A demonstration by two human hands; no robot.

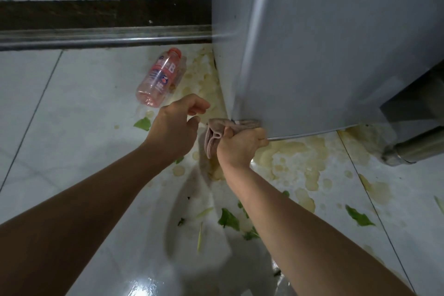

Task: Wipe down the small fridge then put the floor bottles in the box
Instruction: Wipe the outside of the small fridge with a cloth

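The small grey fridge (324, 43) fills the upper right, its bottom corner low over the floor. My right hand (240, 145) is shut on a pinkish cloth (217, 131), pressing it against the fridge's lower corner. My left hand (175, 127) hovers just left of the cloth, fingers loosely curled and holding nothing. A pink-tinted plastic bottle (159, 77) with a red cap lies on its side on the floor beyond my left hand, next to the fridge's left side. No box is in view.
The white tiled floor (72, 115) carries yellowish spill stains (295, 158) under and around the fridge, and green leaf scraps (229, 220). A dark door sill with a metal rail (103, 36) runs across the back. A steel cylinder (413, 146) lies at the right.
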